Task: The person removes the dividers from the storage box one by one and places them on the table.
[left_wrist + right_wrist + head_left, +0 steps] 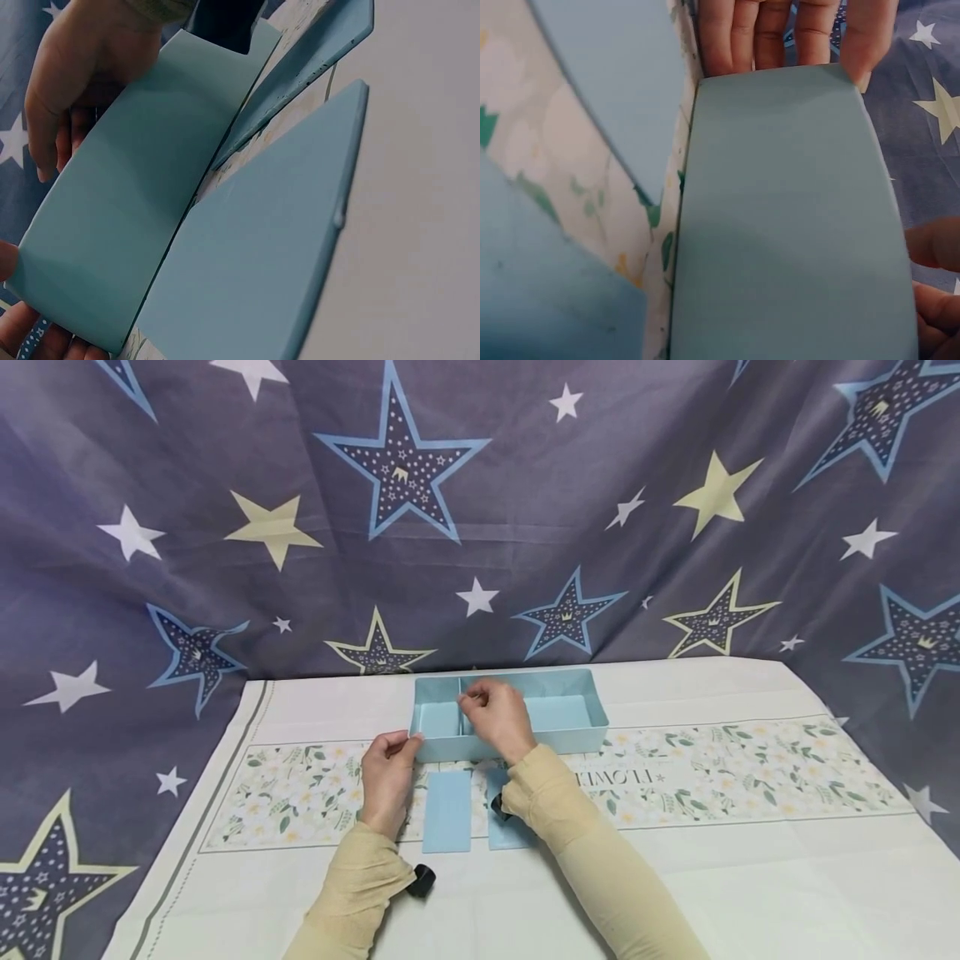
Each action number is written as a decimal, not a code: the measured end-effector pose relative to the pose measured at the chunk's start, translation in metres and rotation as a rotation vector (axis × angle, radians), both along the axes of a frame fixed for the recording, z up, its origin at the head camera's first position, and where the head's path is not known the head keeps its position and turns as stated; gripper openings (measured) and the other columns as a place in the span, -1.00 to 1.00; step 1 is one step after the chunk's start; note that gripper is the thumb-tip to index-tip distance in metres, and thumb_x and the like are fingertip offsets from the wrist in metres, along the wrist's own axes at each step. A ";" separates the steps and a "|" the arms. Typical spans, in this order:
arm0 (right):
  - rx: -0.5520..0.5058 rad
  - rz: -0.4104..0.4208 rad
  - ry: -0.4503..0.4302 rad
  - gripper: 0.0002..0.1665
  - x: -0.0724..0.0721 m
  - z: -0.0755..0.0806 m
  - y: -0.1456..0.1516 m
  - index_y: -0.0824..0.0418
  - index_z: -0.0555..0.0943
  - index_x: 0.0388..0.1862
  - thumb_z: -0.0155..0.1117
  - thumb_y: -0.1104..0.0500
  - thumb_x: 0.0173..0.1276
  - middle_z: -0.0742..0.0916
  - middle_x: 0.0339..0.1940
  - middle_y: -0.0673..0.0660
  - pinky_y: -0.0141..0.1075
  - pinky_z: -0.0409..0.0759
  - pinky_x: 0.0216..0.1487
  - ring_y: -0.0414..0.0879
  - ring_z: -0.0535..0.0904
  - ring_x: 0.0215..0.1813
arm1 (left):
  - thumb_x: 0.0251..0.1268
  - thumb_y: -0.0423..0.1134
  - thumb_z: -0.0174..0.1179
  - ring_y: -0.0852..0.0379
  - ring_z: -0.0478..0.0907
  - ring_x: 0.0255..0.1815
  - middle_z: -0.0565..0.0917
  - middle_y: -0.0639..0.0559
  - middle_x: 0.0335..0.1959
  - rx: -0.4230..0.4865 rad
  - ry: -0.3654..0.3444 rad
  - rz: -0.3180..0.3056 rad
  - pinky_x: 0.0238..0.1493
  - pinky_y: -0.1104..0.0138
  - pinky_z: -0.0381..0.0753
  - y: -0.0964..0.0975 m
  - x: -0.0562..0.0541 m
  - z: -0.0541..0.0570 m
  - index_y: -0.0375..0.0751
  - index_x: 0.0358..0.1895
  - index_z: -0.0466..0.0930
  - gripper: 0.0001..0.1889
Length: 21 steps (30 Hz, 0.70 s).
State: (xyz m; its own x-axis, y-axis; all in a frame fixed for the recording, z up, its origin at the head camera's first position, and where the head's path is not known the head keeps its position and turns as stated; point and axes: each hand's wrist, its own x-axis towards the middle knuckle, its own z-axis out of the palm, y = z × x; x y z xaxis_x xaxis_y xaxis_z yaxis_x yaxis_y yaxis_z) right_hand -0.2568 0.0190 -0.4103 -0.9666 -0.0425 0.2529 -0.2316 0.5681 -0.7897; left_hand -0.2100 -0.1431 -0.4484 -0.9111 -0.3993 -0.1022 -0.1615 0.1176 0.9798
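A light blue open box [517, 746] stands lengthwise at the back of the table, with an upright divider [461, 720] across it left of its middle. My left hand [388, 777] grips the box's front left corner, thumb at the rim and fingers along the end wall, as the right wrist view also shows. Reaching over the front wall, my right hand [497, 714] pinches the divider near its top edge; the box wall hides that pinch in both wrist views. Two flat blue panels, a left panel [447, 814] and a right panel [510, 837], lie in front of the box.
A white tablecloth [750, 885] with a printed floral band [712, 777] covers the table. Behind it hangs a dark curtain [540, 560] with stars. A black wrist device [422, 882] is at the left sleeve; my right forearm passes over part of the right panel.
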 end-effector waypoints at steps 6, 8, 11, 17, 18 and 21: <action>0.080 -0.035 0.005 -0.75 -0.001 -0.004 -0.003 0.15 0.75 -0.05 0.30 0.03 0.47 0.80 -0.29 0.11 -0.18 0.62 -0.28 -0.04 0.68 -0.33 | 0.37 -0.23 0.26 0.02 0.52 -0.01 0.59 -0.16 -0.03 0.012 -0.006 0.010 0.00 0.31 0.51 0.000 -0.001 -0.001 -0.35 0.05 0.58 -0.69; 0.102 -0.045 0.004 -0.73 -0.001 -0.004 -0.004 0.16 0.75 -0.05 0.31 0.02 0.47 0.80 -0.28 0.11 -0.16 0.63 -0.27 -0.04 0.68 -0.31 | 0.37 -0.24 0.27 0.03 0.51 -0.01 0.58 -0.16 -0.03 0.019 -0.006 0.011 0.00 0.31 0.51 0.000 -0.002 -0.001 -0.35 0.05 0.58 -0.70; 0.139 -0.055 0.022 -0.74 -0.002 -0.006 -0.004 0.15 0.76 -0.12 0.32 0.00 0.45 0.79 -0.32 0.08 -0.16 0.62 -0.30 -0.06 0.67 -0.35 | 0.37 -0.24 0.27 0.04 0.51 -0.02 0.58 -0.15 -0.03 0.020 -0.006 0.007 -0.01 0.32 0.51 0.000 -0.002 -0.001 -0.35 0.04 0.58 -0.70; 0.206 -0.085 0.051 -0.73 -0.002 -0.008 -0.007 0.09 0.74 -0.30 0.32 -0.06 0.43 0.75 -0.45 0.02 -0.18 0.56 -0.41 -0.12 0.59 -0.47 | 0.37 -0.22 0.26 0.05 0.51 -0.02 0.58 -0.14 -0.03 0.016 -0.006 0.006 -0.01 0.33 0.51 -0.001 -0.002 -0.001 -0.34 0.05 0.58 -0.70; 0.219 -0.093 0.047 -0.72 -0.002 -0.008 -0.008 0.09 0.74 -0.31 0.31 -0.08 0.43 0.75 -0.47 0.02 -0.17 0.55 -0.41 -0.11 0.58 -0.48 | 0.37 -0.22 0.26 0.05 0.51 -0.03 0.58 -0.14 -0.03 0.016 -0.007 0.006 -0.02 0.33 0.51 -0.001 -0.002 -0.001 -0.34 0.05 0.58 -0.70; 0.272 -0.122 0.028 -0.65 -0.001 -0.008 -0.010 0.07 0.74 -0.32 0.30 -0.17 0.42 0.76 -0.45 0.02 -0.14 0.57 -0.41 -0.09 0.61 -0.46 | 0.37 -0.23 0.26 0.06 0.50 -0.03 0.57 -0.14 -0.03 0.016 -0.008 0.003 -0.02 0.33 0.51 0.000 -0.002 0.000 -0.33 0.05 0.58 -0.70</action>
State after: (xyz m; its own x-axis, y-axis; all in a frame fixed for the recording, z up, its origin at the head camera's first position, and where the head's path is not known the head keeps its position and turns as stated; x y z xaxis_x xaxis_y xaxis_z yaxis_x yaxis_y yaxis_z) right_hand -0.2582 0.0089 -0.4184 -0.9616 0.0034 0.2745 -0.1684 0.7826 -0.5993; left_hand -0.2119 -0.1435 -0.4487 -0.9090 -0.4003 -0.1158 -0.1694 0.1011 0.9804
